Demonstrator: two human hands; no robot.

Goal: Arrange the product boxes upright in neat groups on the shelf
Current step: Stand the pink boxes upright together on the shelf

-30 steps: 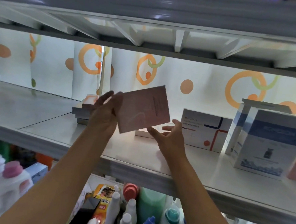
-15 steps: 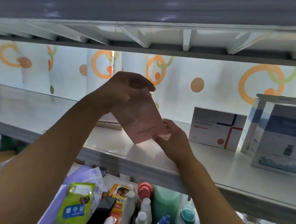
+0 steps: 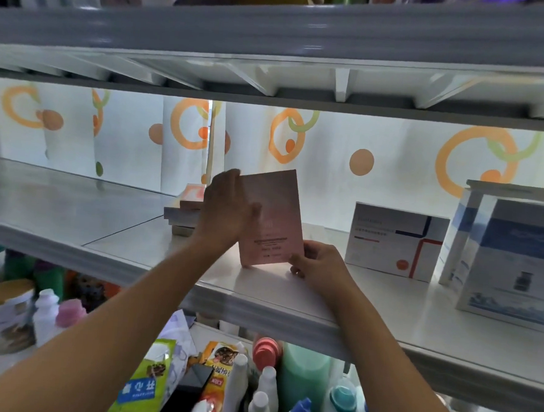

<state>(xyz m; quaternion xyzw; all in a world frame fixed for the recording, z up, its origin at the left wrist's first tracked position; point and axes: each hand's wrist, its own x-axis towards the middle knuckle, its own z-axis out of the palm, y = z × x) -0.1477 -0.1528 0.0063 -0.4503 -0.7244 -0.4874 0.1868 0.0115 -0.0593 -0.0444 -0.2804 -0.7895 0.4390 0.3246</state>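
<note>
the pink box stands almost upright on the shelf. left hand grips its upper left edge, right hand pinches the lower right corner. it seems light, thin cardboard; better to hold the edges.

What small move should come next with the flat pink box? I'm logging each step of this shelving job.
Probably let go and check that it stands. The flat pink box already rests upright on the white shelf, the left hand at its left edge and the right hand pinching its lower right corner.
</note>
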